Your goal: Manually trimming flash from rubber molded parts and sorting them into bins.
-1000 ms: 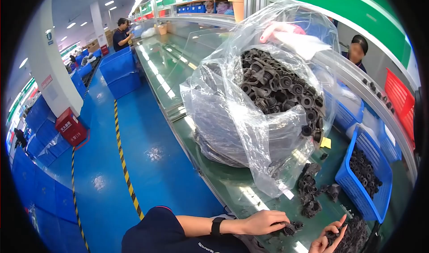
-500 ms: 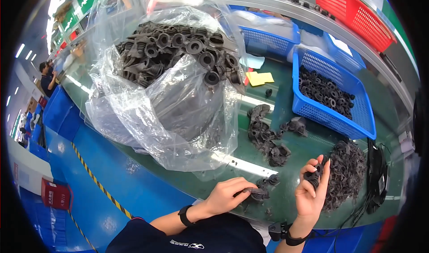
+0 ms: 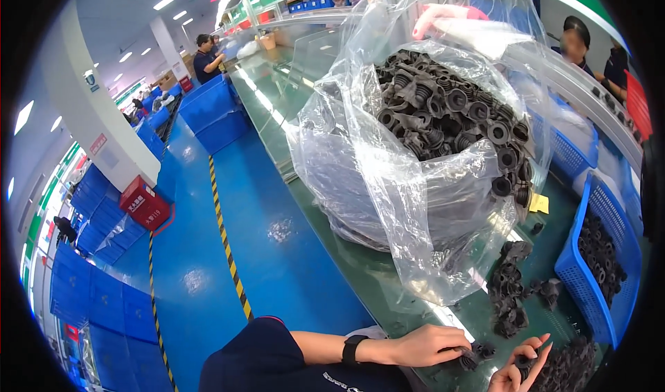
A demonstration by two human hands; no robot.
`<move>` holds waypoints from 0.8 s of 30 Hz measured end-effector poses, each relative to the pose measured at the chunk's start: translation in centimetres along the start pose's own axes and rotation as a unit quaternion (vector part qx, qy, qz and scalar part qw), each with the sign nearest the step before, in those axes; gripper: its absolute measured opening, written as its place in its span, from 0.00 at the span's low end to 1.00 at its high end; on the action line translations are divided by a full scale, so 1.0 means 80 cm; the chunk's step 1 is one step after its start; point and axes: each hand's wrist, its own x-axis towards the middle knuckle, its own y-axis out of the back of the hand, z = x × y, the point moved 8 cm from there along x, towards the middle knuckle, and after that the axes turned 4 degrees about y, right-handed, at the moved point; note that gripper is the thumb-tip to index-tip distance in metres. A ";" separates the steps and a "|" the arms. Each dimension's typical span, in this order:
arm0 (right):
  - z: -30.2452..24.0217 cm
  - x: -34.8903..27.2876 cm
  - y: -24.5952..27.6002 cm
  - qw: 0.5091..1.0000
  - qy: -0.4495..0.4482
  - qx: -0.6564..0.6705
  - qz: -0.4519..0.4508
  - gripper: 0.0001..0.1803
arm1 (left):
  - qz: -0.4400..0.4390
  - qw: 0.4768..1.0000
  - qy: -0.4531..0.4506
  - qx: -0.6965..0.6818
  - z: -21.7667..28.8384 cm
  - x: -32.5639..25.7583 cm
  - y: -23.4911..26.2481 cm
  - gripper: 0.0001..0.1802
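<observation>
My left hand (image 3: 431, 345) is low over the green table, its fingers pinched on the edge of a black rubber bellows (image 3: 471, 359). Beside it, near the lower edge, my right hand (image 3: 511, 378) curls around another ribbed black rubber bellows (image 3: 524, 367), with its index finger stretched out. Just past the right hand lies a pile of dark rubber scraps (image 3: 569, 370). A joined strip of untrimmed bellows (image 3: 509, 288) rests on the table beyond my hands. Farther back, a large clear plastic bag (image 3: 409, 205) stands open, heaped with black bellows (image 3: 450, 108).
At right, a blue basket (image 3: 575, 281) holds small black rubber parts, near a yellow paper slip (image 3: 539, 203). A red basket (image 3: 639, 104) stands at the far right. Left of the table is a blue floor (image 3: 284, 281) with striped tape. Other people are in the background.
The view has swung to the left, so the table and my hands now sit lower and farther right in it. Both hands keep hold of their bellows.
</observation>
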 end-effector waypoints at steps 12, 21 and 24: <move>0.001 0.012 0.007 0.999 -0.005 0.036 0.011 0.19 | -0.013 1.000 -0.004 -0.010 -0.003 0.010 0.002 0.08; 0.013 0.009 0.011 0.998 -0.019 0.057 0.007 0.19 | -0.013 1.000 0.001 -0.007 0.000 0.007 0.001 0.08; 0.011 0.010 0.014 0.998 -0.017 0.056 0.007 0.20 | -0.013 1.000 0.003 -0.005 0.000 0.009 0.002 0.08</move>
